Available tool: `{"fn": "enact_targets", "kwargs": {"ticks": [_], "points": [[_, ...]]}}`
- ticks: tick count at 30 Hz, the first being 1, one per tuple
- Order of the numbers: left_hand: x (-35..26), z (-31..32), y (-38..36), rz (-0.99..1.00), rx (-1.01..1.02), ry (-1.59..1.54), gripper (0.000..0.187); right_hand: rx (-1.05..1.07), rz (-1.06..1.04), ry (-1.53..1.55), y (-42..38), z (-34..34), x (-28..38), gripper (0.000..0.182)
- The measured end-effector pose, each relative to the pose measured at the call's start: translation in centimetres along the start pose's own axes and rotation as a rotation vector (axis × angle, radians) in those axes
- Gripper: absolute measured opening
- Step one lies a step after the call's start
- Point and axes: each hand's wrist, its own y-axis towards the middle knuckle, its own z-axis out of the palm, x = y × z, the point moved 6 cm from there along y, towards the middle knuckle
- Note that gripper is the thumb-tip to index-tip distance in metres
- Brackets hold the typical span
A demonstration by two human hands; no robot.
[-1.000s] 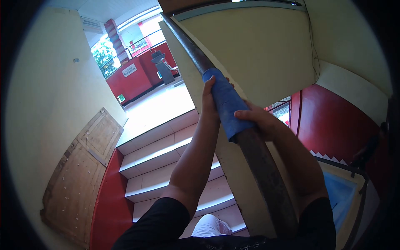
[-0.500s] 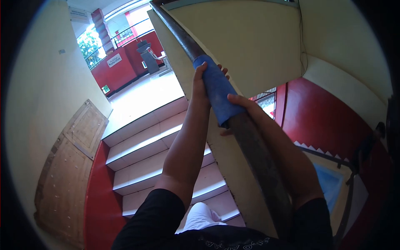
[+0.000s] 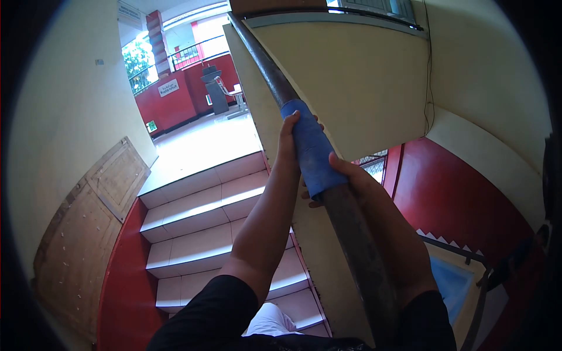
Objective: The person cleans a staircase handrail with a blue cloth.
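A dark metal handrail (image 3: 257, 52) slopes up along the low cream wall beside the stairs. Around its middle sits a blue cloth (image 3: 313, 149), wrapped over the rail like a sleeve. My left hand (image 3: 290, 131) grips the cloth's upper part, with the thumb on the near side and fingertips showing past the far edge. Lower down, my right hand (image 3: 345, 172) closes round the cloth's bottom end, its thumb lying on top. Some of its fingers come out beneath the rail, partly in shadow.
Tiled steps (image 3: 205, 231) climb on the left to a bright landing (image 3: 199, 143). A wooden panel (image 3: 88, 234) is against the left wall. Beyond the landing are a red parapet (image 3: 175, 102), a grey stand (image 3: 215, 90) and a chair (image 3: 237, 96). Below right, a red wall (image 3: 451, 181) flanks the stairwell.
The view has shifted so the rail, cloth and landing appear lower. Both hands still hold the cloth round the rail, and its place on the rail looks much the same.
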Motion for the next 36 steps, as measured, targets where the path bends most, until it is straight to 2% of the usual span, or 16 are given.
{"fn": "enact_targets", "kwargs": {"ticks": [1, 3, 6, 9, 10, 13, 17, 19, 22, 25, 28, 31, 34, 36], "points": [[-0.1, 0.2, -0.2, -0.006, -0.014, 0.008, 0.06, 0.056, 0.01, 0.05, 0.1, 0.4, 0.1, 0.072], [0.0, 0.6, -0.8, -0.022, -0.055, 0.007, 0.062, -0.035, -0.002, 0.003, 0.9, -0.4, 0.1, 0.075], [-1.6, 1.4, -2.5, -0.118, -0.198, 0.261, 0.069, -0.182, -0.002, -0.092, 0.1, -0.8, -0.2, 0.077], [-4.4, 0.8, -4.4, -0.106, -0.496, 0.652, 0.076, -0.209, -0.002, -0.111, -0.3, -1.2, -0.2, 0.076], [-4.4, 1.9, -4.8, -0.174, -0.455, 0.529, 0.062, -0.196, 0.001, -0.107, -0.1, -1.4, -0.3, 0.076], [-2.7, 2.9, -2.6, -0.187, -0.239, 0.218, 0.056, -0.129, -0.086, -0.071, 0.7, -1.8, 0.2, 0.079], [-1.5, 1.2, -1.6, -0.112, -0.304, 0.209, 0.047, 0.028, -0.072, 0.113, 2.0, -1.5, 0.6, 0.083], [-1.0, 0.8, -1.7, -0.035, -0.273, 0.187, 0.046, 0.068, -0.15, 0.048, 2.0, -0.8, 0.1, 0.084], [-0.8, 0.7, -1.7, -0.035, -0.251, 0.205, 0.047, 0.11, -0.049, -0.055, -0.2, -0.5, -0.3, 0.081], [-0.8, 1.4, -1.6, -0.061, -0.174, 0.173, 0.047, -0.03, -0.001, -0.11, 0.4, -2.1, -0.6, 0.078], [-0.6, 1.1, -1.4, -0.079, -0.172, 0.136, 0.046, -0.118, 0.0, -0.01, 0.8, -1.3, -0.4, 0.077], [0.3, 0.0, -2.2, -0.018, -0.32, 0.216, 0.045, -0.147, -0.013, -0.099, -0.2, -2.6, -1.3, 0.073], [-0.8, 3.2, -3.5, -0.056, -0.214, 0.139, 0.045, -0.142, 0.001, -0.134, 0.3, -1.8, 0.3, 0.072], [-0.5, 2.7, -3.1, -0.095, -0.218, 0.112, 0.045, -0.185, 0.038, -0.121, 0.3, -1.8, 0.2, 0.072]]}}
